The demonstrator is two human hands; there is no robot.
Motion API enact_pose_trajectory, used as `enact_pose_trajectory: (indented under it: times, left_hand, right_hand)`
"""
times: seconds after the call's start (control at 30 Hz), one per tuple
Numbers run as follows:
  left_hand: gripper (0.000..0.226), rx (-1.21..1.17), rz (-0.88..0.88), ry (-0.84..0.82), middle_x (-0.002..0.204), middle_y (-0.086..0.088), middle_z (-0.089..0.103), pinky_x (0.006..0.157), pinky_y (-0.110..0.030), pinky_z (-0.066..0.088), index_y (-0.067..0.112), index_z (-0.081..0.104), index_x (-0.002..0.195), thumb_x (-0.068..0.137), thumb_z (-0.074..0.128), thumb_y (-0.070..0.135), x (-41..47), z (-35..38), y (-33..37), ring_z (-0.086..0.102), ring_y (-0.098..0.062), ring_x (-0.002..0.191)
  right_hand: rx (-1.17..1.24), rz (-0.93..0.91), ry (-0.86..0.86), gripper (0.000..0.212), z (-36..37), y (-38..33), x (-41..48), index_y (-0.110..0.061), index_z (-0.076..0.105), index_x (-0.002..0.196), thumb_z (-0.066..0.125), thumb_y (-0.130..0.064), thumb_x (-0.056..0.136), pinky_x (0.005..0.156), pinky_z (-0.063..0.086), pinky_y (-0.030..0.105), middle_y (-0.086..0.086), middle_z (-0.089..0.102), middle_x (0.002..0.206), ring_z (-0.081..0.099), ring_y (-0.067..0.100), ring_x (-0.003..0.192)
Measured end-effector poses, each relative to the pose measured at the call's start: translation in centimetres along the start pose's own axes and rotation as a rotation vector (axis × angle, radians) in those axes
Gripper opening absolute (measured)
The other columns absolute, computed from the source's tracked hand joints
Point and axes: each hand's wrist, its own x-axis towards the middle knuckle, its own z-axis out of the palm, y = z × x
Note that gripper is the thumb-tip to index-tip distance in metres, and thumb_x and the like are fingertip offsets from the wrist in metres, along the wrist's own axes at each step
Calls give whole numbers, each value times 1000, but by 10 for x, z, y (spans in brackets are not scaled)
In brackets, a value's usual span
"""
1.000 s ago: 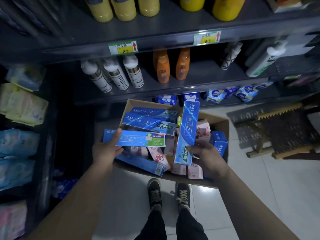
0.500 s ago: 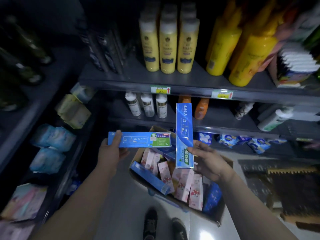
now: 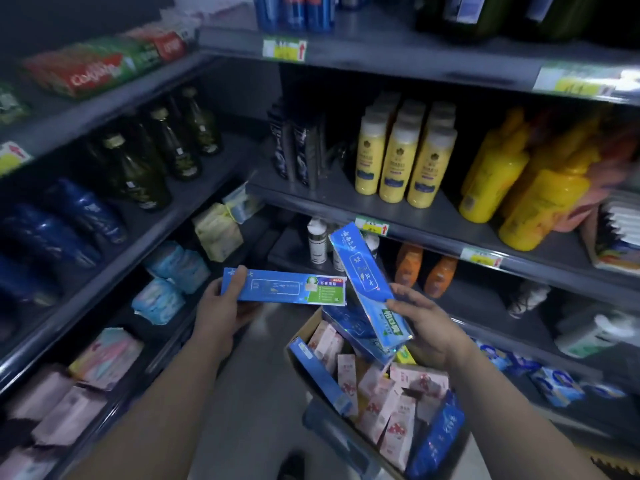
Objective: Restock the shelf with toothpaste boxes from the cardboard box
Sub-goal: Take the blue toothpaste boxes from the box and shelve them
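Left hand (image 3: 221, 308) grips a level blue toothpaste box (image 3: 284, 286), right hand (image 3: 427, 323) grips a tilted blue toothpaste box (image 3: 369, 284), both above the cardboard box (image 3: 301, 332).

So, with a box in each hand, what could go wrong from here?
The right hand holds its tilted blue box only by the lower end, so it may slip. With the left hand gripping the level blue box, no hand is free to catch it.
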Motion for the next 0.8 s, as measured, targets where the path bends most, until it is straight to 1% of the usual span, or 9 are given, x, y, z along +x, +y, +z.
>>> enact_pose_trajectory:
  times: [0.13, 0.2, 0.27, 0.33, 0.43, 0.5, 0.63, 0.7, 0.8]
  left_hand:
    - [33, -47, 23, 19, 96, -6, 67, 68, -35, 54, 17, 59, 107, 89, 61, 45, -11, -16, 13, 67, -21, 84]
    - [42, -45, 26, 5, 100, -8, 69, 71, -37, 55, 15, 58, 114, 87, 62, 47, -16, -26, 19, 68, -22, 89]
    - [48, -48, 20, -7, 101, -9, 70, 74, -39, 56, 14, 58, 117, 85, 63, 49, -23, -38, 24, 69, -24, 93]
    - [44, -50, 11, 1, 98, -9, 71, 73, -39, 56, 15, 60, 113, 84, 63, 49, -30, -48, 28, 69, -25, 92]
    - [34, -63, 19, 16, 96, -9, 71, 80, -43, 55, 18, 61, 103, 86, 62, 48, -43, -64, 34, 68, -29, 96]
    - [33, -86, 26, 35, 98, -11, 70, 88, -48, 54, 18, 60, 102, 87, 61, 47, -52, -76, 40, 67, -32, 98]
    - [41, -121, 39, 85, 100, -14, 70, 91, -51, 53, 15, 59, 112, 88, 58, 49, -69, -102, 51, 67, -33, 98]
    - [48, -157, 40, 123, 100, -15, 70, 87, -49, 55, 11, 58, 116, 88, 58, 49, -76, -116, 57, 69, -33, 94]
    - [39, -167, 76, 176, 92, -11, 70, 62, -35, 58, 10, 61, 107, 93, 54, 46, -86, -137, 69, 70, -26, 81]
  right_hand:
    - [-117, 24, -53, 27, 12, -19, -6, -25, 63, 119, 60, -17, 93, 67, 52, 30, 7, 73, 103, 68, 18, 79]
    - [-138, 30, -110, 26, 20, -29, -7, -23, 62, 118, 57, -17, 94, 65, 54, 31, 9, 72, 99, 68, 18, 75]
    - [-157, 38, -176, 25, 32, -40, -8, -19, 62, 118, 52, -10, 96, 53, 54, 27, 10, 72, 91, 67, 16, 64]
    - [-203, 40, -228, 27, 45, -49, -8, -17, 62, 118, 50, -5, 96, 41, 47, 20, 9, 70, 85, 66, 12, 55]
    - [-295, 28, -290, 28, 68, -58, -8, -10, 61, 119, 50, -2, 95, 37, 42, 18, 8, 70, 81, 63, 11, 52]
    - [-358, 16, -323, 29, 83, -60, -4, -4, 62, 119, 51, -1, 93, 37, 40, 17, 11, 69, 83, 61, 11, 52]
    - [-403, -5, -396, 30, 122, -65, -3, -4, 63, 118, 59, -3, 89, 55, 44, 25, 14, 68, 100, 61, 19, 70]
    - [-408, -20, -438, 23, 144, -69, -5, -4, 64, 111, 58, -1, 89, 49, 48, 21, 13, 69, 98, 64, 15, 65]
    - [-406, -49, -512, 22, 179, -73, -6, -3, 64, 109, 56, 2, 89, 50, 52, 20, 16, 69, 96, 68, 13, 61]
